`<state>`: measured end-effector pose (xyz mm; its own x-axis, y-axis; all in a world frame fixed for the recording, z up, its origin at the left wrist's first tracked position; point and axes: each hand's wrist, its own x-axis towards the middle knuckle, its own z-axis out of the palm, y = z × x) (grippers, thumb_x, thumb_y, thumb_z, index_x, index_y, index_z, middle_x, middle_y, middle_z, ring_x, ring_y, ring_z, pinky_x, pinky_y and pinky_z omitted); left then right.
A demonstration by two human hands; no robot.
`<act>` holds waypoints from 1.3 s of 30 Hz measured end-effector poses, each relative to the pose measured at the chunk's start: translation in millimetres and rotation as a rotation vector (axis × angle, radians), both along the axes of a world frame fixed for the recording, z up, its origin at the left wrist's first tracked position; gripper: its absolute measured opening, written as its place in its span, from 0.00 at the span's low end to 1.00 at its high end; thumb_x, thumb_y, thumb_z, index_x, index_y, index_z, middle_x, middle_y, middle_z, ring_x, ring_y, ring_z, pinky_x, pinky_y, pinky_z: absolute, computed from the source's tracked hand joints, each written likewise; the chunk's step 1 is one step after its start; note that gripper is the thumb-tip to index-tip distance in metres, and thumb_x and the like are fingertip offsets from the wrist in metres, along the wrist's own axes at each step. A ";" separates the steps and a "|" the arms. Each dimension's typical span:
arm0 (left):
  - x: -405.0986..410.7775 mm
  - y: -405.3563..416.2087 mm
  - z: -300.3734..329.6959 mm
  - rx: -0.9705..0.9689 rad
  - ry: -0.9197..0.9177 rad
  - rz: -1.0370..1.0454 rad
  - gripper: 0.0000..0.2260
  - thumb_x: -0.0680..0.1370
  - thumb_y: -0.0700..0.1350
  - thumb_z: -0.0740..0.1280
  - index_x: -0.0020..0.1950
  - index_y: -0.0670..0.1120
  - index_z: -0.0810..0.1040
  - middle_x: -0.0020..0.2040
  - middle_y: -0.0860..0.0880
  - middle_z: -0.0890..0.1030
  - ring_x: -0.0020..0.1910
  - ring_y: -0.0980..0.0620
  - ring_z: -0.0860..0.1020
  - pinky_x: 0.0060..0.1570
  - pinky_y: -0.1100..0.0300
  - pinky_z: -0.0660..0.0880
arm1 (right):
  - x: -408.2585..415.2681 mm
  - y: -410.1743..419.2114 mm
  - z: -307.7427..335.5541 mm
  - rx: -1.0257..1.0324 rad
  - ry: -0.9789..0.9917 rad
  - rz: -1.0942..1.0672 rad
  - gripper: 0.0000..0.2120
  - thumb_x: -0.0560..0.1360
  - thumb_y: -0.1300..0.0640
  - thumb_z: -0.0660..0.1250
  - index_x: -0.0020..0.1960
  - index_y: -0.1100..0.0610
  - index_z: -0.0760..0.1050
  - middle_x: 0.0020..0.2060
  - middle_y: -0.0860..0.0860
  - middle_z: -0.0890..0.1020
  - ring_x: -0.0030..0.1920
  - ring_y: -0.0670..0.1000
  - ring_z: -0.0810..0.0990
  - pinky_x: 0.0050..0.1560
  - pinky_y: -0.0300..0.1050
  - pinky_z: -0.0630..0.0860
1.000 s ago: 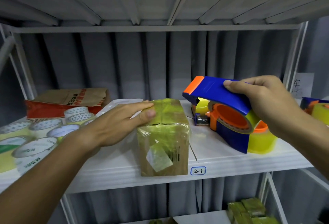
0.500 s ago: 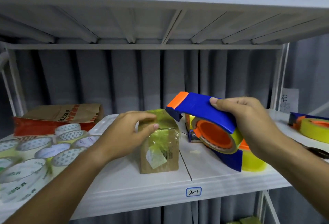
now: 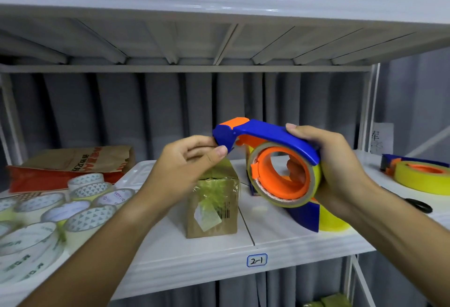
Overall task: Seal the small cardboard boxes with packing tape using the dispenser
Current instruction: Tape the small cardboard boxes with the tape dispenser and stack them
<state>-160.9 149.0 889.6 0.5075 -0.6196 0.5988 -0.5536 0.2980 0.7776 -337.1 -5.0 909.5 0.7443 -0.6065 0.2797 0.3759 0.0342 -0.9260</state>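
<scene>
The small cardboard box (image 3: 214,206), already wrapped in yellowish tape, stands upright on the white shelf (image 3: 280,238) at centre frame, just left of the "2-1" label (image 3: 257,260). Above and right of it, the right hand (image 3: 336,172) grips the blue-and-orange tape dispenser (image 3: 280,160), fingers curled over its handle. The left hand (image 3: 185,165) pinches the tape end at the dispenser's nose, thumb and fingers together. Tape rolls (image 3: 60,211) crowd the lower left; a paper bag (image 3: 73,163) lies behind them.
</scene>
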 end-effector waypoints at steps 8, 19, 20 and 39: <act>-6.7 3.3 8.5 0.103 0.303 -0.014 0.11 0.80 0.44 0.67 0.44 0.51 0.88 0.46 0.45 0.87 0.46 0.51 0.86 0.39 0.63 0.81 | -8.3 -2.0 -1.5 -0.054 0.004 0.028 0.11 0.62 0.46 0.73 0.39 0.52 0.85 0.37 0.52 0.86 0.33 0.49 0.84 0.30 0.41 0.77; -10.4 17.3 21.5 0.133 0.273 0.102 0.12 0.75 0.31 0.67 0.44 0.44 0.88 0.38 0.46 0.86 0.34 0.58 0.81 0.32 0.68 0.75 | -8.7 2.1 -11.9 -0.236 -0.045 0.109 0.11 0.65 0.44 0.71 0.38 0.51 0.86 0.36 0.51 0.86 0.34 0.48 0.85 0.32 0.38 0.78; -10.6 18.8 22.3 0.145 0.257 0.107 0.13 0.74 0.30 0.66 0.44 0.43 0.88 0.37 0.46 0.86 0.34 0.57 0.80 0.32 0.68 0.74 | -8.5 2.2 -12.9 -0.244 -0.046 0.118 0.11 0.65 0.44 0.71 0.38 0.51 0.86 0.36 0.51 0.86 0.35 0.48 0.85 0.33 0.39 0.79; 1.1 35.7 12.6 0.409 0.301 0.132 0.06 0.81 0.41 0.66 0.51 0.47 0.84 0.51 0.50 0.87 0.48 0.54 0.83 0.32 0.65 0.75 | 16.9 -2.8 4.2 -0.533 0.050 0.234 0.16 0.68 0.42 0.70 0.41 0.55 0.85 0.39 0.57 0.86 0.38 0.52 0.84 0.36 0.39 0.79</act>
<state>-159.9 184.7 902.2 0.7094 -0.6915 0.1365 -0.2999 -0.1210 0.9463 -320.2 -7.7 913.7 0.8616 -0.2093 0.4624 0.3699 -0.3649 -0.8544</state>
